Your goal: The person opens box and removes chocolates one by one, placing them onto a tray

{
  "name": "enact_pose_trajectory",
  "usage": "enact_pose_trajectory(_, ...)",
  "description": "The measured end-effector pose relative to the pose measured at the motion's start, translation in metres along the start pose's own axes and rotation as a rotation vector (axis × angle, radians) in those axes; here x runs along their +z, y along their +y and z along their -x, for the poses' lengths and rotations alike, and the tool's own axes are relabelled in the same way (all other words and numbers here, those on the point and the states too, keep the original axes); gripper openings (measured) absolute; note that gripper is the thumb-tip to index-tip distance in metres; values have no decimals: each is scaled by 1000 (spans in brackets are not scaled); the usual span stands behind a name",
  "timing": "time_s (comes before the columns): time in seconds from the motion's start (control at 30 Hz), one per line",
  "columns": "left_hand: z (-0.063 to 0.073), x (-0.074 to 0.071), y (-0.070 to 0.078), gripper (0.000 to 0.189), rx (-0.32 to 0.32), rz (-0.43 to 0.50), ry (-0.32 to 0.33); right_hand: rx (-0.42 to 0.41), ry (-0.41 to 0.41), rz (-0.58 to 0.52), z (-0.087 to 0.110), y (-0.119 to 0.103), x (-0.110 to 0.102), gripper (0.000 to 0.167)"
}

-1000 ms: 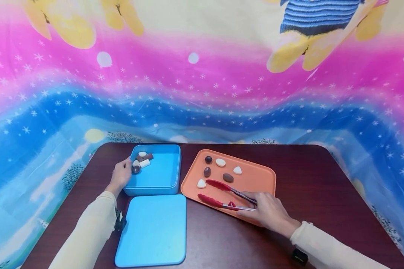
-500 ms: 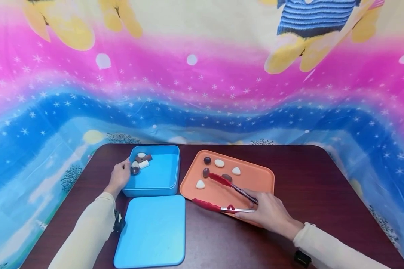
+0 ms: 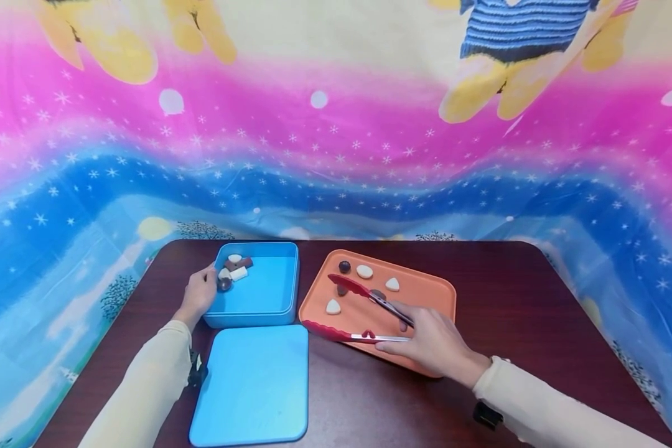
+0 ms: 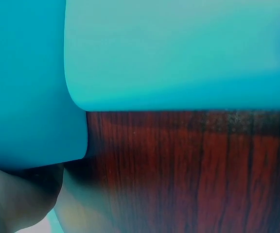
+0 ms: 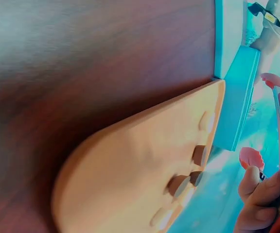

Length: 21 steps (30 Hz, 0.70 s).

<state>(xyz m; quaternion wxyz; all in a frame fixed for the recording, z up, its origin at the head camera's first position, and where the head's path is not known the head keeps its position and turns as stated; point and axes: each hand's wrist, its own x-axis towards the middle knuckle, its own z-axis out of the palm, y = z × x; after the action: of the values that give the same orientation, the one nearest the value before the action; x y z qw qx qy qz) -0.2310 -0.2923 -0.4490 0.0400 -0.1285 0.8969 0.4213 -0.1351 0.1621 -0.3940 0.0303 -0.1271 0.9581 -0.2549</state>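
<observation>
My right hand (image 3: 442,342) holds metal tongs (image 3: 350,285) with red scalloped tips, spread apart above the orange tray (image 3: 434,292). Their upper tip partly covers a brown oval chocolate (image 3: 342,290); the lower tip is over the tray's near left edge. Also lying there are a dark round chocolate (image 3: 344,267), a white oval one (image 3: 364,272), two white pointed ones and a brown oval one (image 3: 378,294), partly hidden by the tongs. At the left, my left hand (image 3: 200,289) grips the side of a blue box (image 3: 269,286), which contains several brown and white chocolates (image 3: 239,272).
A flat blue lid (image 3: 252,386) lies in front of the box, near the tray's left corner. The dark wooden table (image 3: 509,298) extends right of the tray. A printed cloth (image 3: 336,168) hangs behind the table's far edge.
The tongs spread wider, then moved left and slightly away from me, so the upper tip now covers most of the left brown oval chocolate. The left hand and box stay in place.
</observation>
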Motion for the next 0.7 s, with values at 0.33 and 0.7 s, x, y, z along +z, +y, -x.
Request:
enact_pose_trajectory(0.33,2,0,-1,59,0,-8,-11,-57,-2,-54,-22,-18,17,76)
enact_pose_trajectory(0.7,-3,1,-4,60,7,-6,-4,-10,-26,-118,-47,-43,33,64)
